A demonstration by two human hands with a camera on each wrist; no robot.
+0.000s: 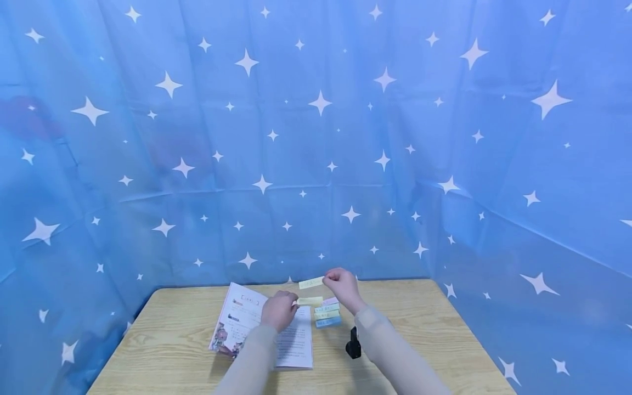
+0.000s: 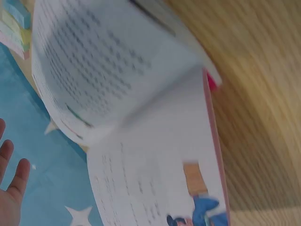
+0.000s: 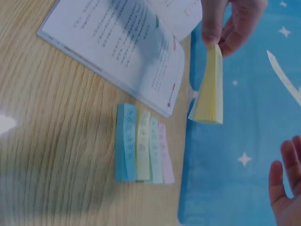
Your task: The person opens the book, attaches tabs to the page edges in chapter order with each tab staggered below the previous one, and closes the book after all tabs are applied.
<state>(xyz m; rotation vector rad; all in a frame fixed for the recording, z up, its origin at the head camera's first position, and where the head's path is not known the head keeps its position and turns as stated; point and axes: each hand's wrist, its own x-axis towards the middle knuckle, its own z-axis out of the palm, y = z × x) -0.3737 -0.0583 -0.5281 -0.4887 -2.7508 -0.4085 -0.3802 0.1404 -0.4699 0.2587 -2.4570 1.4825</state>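
Between thumb and fingers, my left hand [image 1: 280, 310] pinches a yellow sticky note pad [image 3: 210, 94] by one end. My right hand [image 1: 344, 288] holds up a single yellow sticky note [image 1: 311, 282] just beyond that pad; in the right wrist view the strip [image 3: 284, 77] runs out of frame. Below my left hand and sleeve lies an open book [image 1: 296, 340], partly hidden by them. A row of sticky note pads, blue [image 3: 126, 143], yellow [image 3: 142, 146], green [image 3: 154, 150] and pink [image 3: 165, 155], some with handwriting, sits right of the book.
The wooden table [image 1: 419, 318] ends at a blue star-patterned curtain [image 1: 316, 164] at the back. A small black object [image 1: 353, 344] shows beside my right sleeve. In the left wrist view, the book's pages [image 2: 150, 141] curve upward.
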